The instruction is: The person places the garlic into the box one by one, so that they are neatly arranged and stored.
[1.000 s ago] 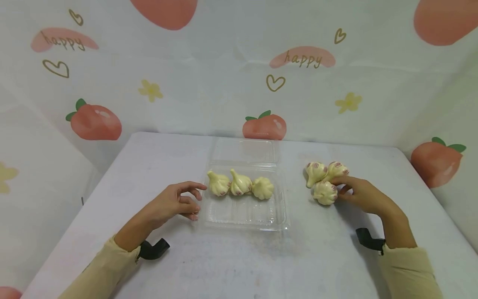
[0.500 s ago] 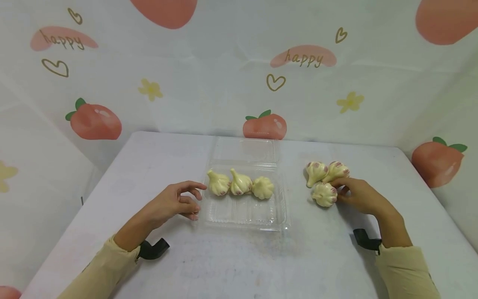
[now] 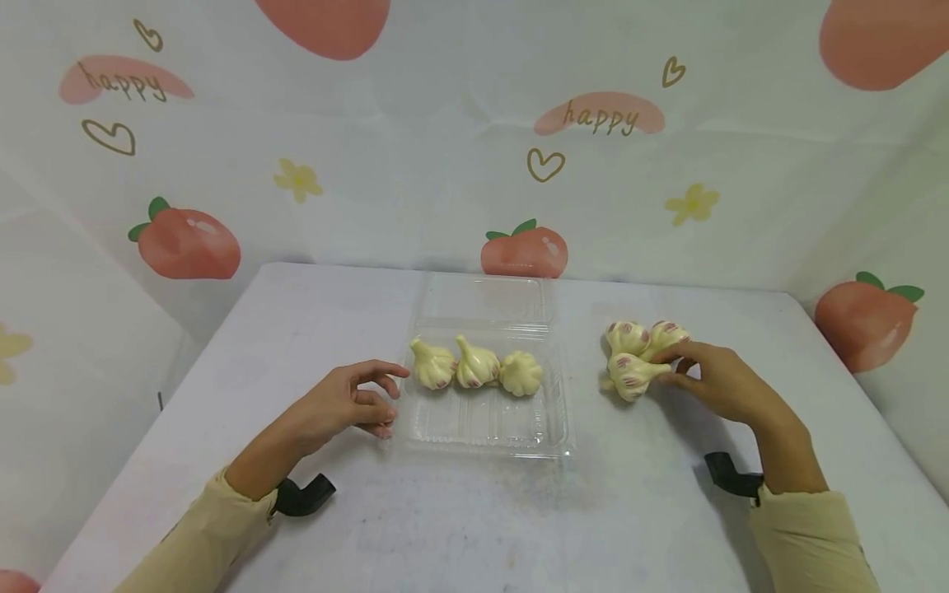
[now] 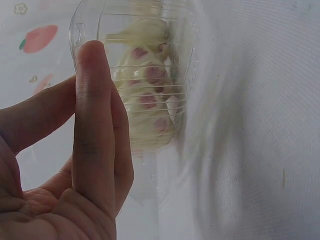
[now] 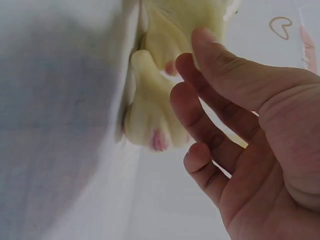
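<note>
In the head view, my right hand [image 3: 715, 380] pinches the stem of a garlic bulb [image 3: 632, 377] between thumb and fingertips. This bulb sits in front of two more garlic bulbs, one on the left [image 3: 628, 336] and one on the right [image 3: 666, 336]. A pale tip [image 3: 607, 385] shows from behind its left side. My left hand [image 3: 343, 403] stays beside the left rim of a clear plastic clamshell box [image 3: 482, 428], fingers loosely bent and holding nothing. Whether its fingertips touch the rim, I cannot tell. Several garlic bulbs [image 3: 478, 364] lie in a row along the box's back half.
The box's lid [image 3: 485, 298] is folded back toward the printed backdrop [image 3: 415, 123]. A white cloth covers the table [image 3: 460, 527]. Black wrist mounts stick out below both wrists, one on the left [image 3: 306, 496] and one on the right [image 3: 732, 475].
A garlic bulb now shows at the right fingertips with its stem toward them, overlapping where the front bulb was seen. The left hand and the box have stayed in place.
</note>
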Available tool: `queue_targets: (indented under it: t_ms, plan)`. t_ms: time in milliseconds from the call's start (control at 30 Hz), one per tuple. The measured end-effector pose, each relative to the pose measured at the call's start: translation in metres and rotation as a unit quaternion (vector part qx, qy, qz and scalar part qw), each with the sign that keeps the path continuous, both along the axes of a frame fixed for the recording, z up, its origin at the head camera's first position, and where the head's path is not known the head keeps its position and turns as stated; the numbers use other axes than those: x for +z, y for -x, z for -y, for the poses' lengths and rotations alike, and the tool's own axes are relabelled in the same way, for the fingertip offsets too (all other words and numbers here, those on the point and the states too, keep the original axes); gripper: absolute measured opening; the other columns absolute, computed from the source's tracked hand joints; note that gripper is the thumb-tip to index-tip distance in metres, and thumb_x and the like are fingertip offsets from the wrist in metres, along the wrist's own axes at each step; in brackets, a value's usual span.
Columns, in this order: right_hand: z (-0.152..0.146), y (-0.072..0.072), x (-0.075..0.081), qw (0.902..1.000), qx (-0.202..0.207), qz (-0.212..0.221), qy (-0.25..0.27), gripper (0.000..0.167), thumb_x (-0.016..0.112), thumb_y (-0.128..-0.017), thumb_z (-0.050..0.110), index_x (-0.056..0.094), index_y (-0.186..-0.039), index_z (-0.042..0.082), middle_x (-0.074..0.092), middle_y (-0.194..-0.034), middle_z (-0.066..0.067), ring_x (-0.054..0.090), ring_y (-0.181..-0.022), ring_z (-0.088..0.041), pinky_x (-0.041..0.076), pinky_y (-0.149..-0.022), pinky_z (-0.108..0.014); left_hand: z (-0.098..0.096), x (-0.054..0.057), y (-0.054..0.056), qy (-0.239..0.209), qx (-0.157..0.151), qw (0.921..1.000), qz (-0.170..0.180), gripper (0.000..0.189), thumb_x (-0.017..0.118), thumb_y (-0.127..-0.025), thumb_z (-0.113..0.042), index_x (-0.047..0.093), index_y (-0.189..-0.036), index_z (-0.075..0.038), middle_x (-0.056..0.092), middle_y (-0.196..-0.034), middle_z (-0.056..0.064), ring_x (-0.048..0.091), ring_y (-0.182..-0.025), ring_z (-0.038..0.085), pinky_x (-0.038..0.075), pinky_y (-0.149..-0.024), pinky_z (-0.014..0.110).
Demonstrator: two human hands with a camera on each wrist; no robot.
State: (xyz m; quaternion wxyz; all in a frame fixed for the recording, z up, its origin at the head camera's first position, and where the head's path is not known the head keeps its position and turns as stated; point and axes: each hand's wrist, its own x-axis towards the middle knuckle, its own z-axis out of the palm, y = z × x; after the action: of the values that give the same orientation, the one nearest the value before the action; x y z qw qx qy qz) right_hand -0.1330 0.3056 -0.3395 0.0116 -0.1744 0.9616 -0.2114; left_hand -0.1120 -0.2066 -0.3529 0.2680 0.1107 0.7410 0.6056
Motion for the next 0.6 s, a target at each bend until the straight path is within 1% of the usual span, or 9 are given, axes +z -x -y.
queue_targets:
  t_ms: [100, 200, 300, 467, 600]
  plan:
    - [0.002, 0.000, 0.005, 1.0000, -0.001, -0.008, 0.001, 0.024, 0.075, -0.088, 0.014, 0.070, -0.111, 0.014, 0.069, -0.096, -0.002, 0.056, -0.083, -0.009, 0.043, -0.065, -0.023, 0.000, 0.000, 0.000, 0.001, 0.000, 1.0000, 0.001, 0.062, 0.070, -0.090, -0.006, 0.042, -0.143, 0.005, 0.048, -0.112, 0.021, 0.069, -0.074, 0.015, 0.063, -0.074, 0.035]
    - [0.004, -0.001, 0.010, 0.9999, -0.001, -0.014, 0.005, 0.022, 0.074, -0.090, 0.018, 0.069, -0.112, 0.015, 0.068, -0.094, -0.002, 0.052, -0.075, -0.009, 0.040, -0.061, -0.023, 0.000, 0.000, 0.000, -0.001, 0.000, 1.0000, -0.001, 0.061, 0.070, -0.090, -0.006, 0.042, -0.143, 0.005, 0.048, -0.112, 0.021, 0.069, -0.074, 0.015, 0.063, -0.074, 0.036]
    - [0.006, -0.002, 0.014, 0.9994, 0.002, -0.032, 0.014, 0.020, 0.073, -0.091, 0.019, 0.069, -0.110, 0.017, 0.068, -0.090, 0.000, 0.048, -0.070, -0.008, 0.038, -0.058, -0.023, 0.001, 0.001, 0.000, -0.001, 0.002, 1.0000, -0.003, 0.061, 0.070, -0.090, -0.006, 0.042, -0.143, 0.005, 0.048, -0.113, 0.021, 0.069, -0.075, 0.016, 0.063, -0.074, 0.036]
    - [0.011, -0.007, 0.016, 0.9975, 0.009, -0.060, 0.035, 0.017, 0.075, -0.089, 0.020, 0.069, -0.105, 0.019, 0.065, -0.085, 0.006, 0.049, -0.074, 0.000, 0.039, -0.061, -0.023, 0.000, 0.000, -0.001, 0.001, 0.001, 1.0000, 0.001, 0.061, 0.070, -0.089, -0.005, 0.042, -0.143, 0.006, 0.048, -0.112, 0.020, 0.069, -0.075, 0.016, 0.063, -0.074, 0.036]
    - [0.016, -0.007, 0.012, 0.9968, 0.019, -0.063, 0.046, 0.016, 0.075, -0.089, 0.020, 0.069, -0.104, 0.019, 0.066, -0.090, 0.008, 0.054, -0.082, 0.004, 0.041, -0.066, -0.022, -0.001, 0.000, -0.001, 0.002, 0.000, 1.0000, 0.000, 0.061, 0.070, -0.089, -0.004, 0.042, -0.143, 0.006, 0.048, -0.112, 0.020, 0.069, -0.073, 0.016, 0.063, -0.074, 0.035]
